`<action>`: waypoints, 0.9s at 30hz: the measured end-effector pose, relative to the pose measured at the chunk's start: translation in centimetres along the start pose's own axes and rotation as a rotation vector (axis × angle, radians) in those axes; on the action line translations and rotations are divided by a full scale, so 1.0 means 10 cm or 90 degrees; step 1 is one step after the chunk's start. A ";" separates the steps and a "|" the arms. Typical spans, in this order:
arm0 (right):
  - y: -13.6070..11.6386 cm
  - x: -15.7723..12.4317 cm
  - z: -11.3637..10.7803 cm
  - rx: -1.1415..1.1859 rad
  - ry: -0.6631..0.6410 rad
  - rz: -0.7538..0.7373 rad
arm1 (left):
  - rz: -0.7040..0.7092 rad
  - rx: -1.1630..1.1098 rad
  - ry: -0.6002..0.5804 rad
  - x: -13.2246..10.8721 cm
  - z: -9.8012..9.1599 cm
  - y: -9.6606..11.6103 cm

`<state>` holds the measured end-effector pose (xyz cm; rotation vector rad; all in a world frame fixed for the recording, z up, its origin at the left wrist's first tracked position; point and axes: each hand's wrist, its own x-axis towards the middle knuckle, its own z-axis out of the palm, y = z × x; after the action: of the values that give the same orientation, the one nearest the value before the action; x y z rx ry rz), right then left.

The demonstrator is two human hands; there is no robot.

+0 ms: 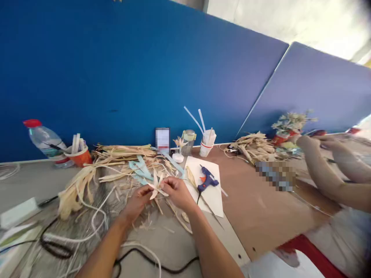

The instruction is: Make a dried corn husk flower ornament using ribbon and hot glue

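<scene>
Black cable (162, 266) at bottom edge. Above it, left hand (137, 200) & right hand (178, 193), fingers of both pinching husk flower (157, 187) at frame ctr, over tabletop (261, 208). Just right: glue gun (206, 180) on white sheet (214, 200). Far left: plastic bottle (43, 141) w/ red cap, against blue partition (130, 69).

Head-worn view, forward-down, near the worktable (255, 208)

Pale husk flower (157, 186), petals splayed
</scene>
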<state>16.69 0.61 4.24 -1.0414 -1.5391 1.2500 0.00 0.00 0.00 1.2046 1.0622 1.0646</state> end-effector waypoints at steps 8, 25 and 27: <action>-0.01 0.00 -0.03 0.073 -0.001 0.087 | 0.035 0.079 -0.002 -0.03 0.05 0.12; -0.09 -0.03 0.00 0.010 0.033 0.063 | 0.074 0.117 0.019 0.00 0.03 0.10; -0.10 -0.03 0.00 0.010 0.035 0.062 | 0.080 0.127 0.020 0.01 0.02 0.09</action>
<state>16.66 0.20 5.18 -1.1434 -1.4501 1.2863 0.20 0.10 0.95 1.4345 1.1499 1.0962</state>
